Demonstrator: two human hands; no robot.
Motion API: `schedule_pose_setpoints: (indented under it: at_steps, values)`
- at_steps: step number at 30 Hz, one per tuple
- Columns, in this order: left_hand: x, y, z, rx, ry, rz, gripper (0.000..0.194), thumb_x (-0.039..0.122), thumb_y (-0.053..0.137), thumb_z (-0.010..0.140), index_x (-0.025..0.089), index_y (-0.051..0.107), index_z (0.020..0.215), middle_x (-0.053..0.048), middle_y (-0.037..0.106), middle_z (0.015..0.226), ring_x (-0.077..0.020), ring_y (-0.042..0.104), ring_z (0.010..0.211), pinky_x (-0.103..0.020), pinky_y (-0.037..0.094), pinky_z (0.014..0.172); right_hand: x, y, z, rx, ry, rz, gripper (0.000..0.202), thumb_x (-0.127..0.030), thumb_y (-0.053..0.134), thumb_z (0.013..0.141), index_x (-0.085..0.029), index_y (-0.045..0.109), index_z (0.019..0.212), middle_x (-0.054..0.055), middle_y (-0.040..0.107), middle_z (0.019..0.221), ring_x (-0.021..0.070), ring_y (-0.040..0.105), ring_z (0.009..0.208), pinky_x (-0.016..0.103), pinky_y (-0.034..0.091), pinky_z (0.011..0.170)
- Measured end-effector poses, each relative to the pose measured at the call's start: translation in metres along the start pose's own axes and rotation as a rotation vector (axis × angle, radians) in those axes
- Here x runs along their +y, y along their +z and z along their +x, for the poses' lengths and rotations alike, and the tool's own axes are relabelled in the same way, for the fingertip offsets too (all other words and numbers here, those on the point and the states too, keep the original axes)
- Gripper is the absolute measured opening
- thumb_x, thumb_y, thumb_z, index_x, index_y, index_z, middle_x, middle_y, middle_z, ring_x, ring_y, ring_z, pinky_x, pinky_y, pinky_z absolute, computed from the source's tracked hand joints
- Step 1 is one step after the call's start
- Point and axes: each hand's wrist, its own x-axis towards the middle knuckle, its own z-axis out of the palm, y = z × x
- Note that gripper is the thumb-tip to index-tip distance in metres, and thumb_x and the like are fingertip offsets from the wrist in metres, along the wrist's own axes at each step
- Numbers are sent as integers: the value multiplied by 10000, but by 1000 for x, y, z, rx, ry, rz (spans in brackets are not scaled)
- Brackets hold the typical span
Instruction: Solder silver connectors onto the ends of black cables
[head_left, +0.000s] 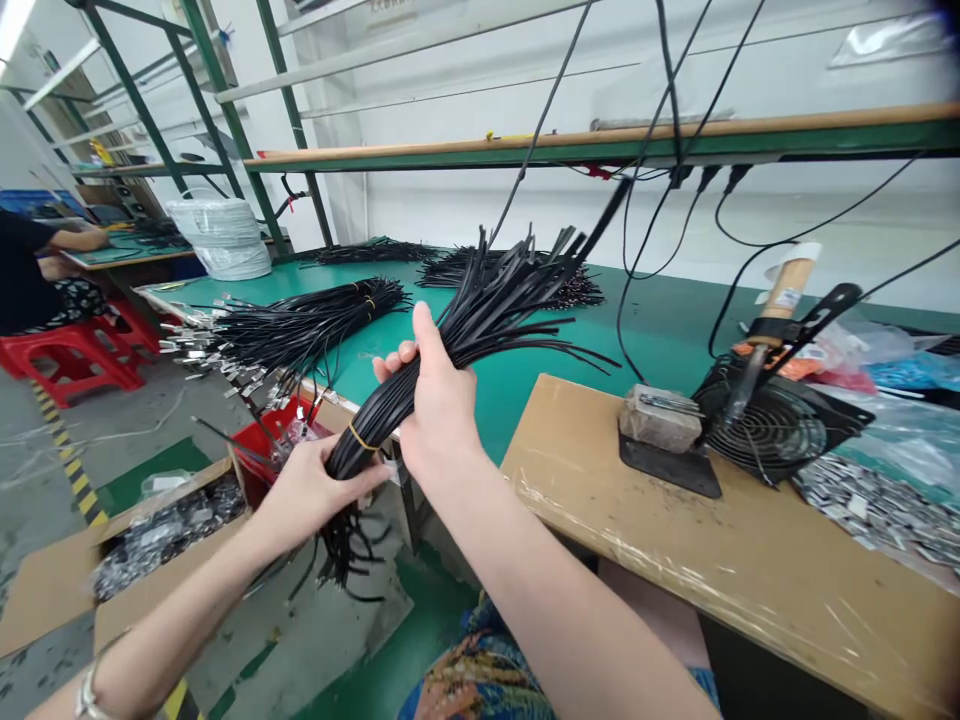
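Note:
A thick bundle of black cables [487, 310] slants across the middle of the view, held in both my hands. My left hand [330, 485] is wrapped round its lower part, by a yellow tie [364, 438]. Higher up, my right hand [442, 400] grips the same bundle, thumb pointing up. Loose cable ends fan out at the upper right, and more hang below my left hand. Behind it on the green table [517, 400] lies another tied cable bundle [300, 320] with silvery connectors at its left end. Further black cables [510, 275] lie at the back.
On the brown board [570, 450] at right stand a metal block [660, 418], a soldering iron [772, 310] with a wooden handle and a round fan [765, 430]. Small metal parts [877, 510] lie beyond. A carton [180, 540] is at lower left. A seated person [30, 260] is far left.

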Motion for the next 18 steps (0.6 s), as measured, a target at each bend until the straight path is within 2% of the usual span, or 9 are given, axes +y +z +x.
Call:
schedule_pose_setpoints:
  at_steps: [4, 7, 10, 12, 14, 16, 18]
  values:
    - [-4, -19, 3, -284, 14, -262, 290, 402, 663, 1017, 149, 678, 1160, -32, 725, 989, -133, 698, 750, -301, 610, 676, -13, 6, 7, -103, 49, 8, 395, -300, 815, 908, -210, 567, 615, -121, 543, 474, 45, 512, 421, 180, 578, 554]
    - [-7, -25, 0, -424, 35, -407, 327, 443, 624, 1036, 148, 669, 1169, -20, 715, 934, -112, 671, 673, -263, 585, 603, -17, -3, 11, -212, 97, -25, 332, -214, 837, 874, -197, 604, 638, -103, 604, 511, 51, 588, 481, 172, 608, 629]
    - [-10, -22, -5, -513, 60, -484, 359, 470, 596, 1047, 150, 660, 1198, -23, 716, 937, -109, 669, 662, -255, 578, 582, -15, -17, 8, -415, 209, -82, 134, -88, 795, 848, -146, 716, 757, 27, 778, 718, 149, 759, 712, 291, 667, 778]
    - [-13, -17, -6, -541, 77, -484, 363, 463, 602, 1045, 153, 654, 1227, -30, 721, 963, -117, 682, 686, -265, 590, 601, -11, -23, 6, -492, 275, -109, 115, -106, 767, 867, -119, 734, 758, 89, 799, 764, 215, 790, 763, 374, 682, 787]
    - [-16, -11, -7, -539, 85, -436, 346, 439, 621, 1039, 154, 654, 1232, -30, 722, 971, -119, 686, 699, -270, 596, 613, -7, -23, 7, -468, 280, -106, 251, -161, 758, 904, -140, 688, 664, 30, 733, 629, 165, 737, 608, 328, 677, 703]
    - [-19, -4, -9, -503, 78, -340, 307, 408, 645, 1029, 149, 667, 1193, -26, 721, 965, -118, 686, 704, -266, 595, 615, -5, -19, 10, -379, 224, -76, 387, -207, 741, 949, -179, 604, 588, -61, 610, 509, 78, 600, 451, 215, 622, 589]
    - [-18, 3, -13, -420, 54, -206, 273, 385, 665, 1019, 144, 679, 1145, -25, 721, 962, -116, 684, 707, -262, 593, 615, -5, -14, 14, -269, 145, -52, 436, -223, 711, 986, -196, 554, 580, -95, 555, 476, 46, 507, 400, 158, 553, 506]
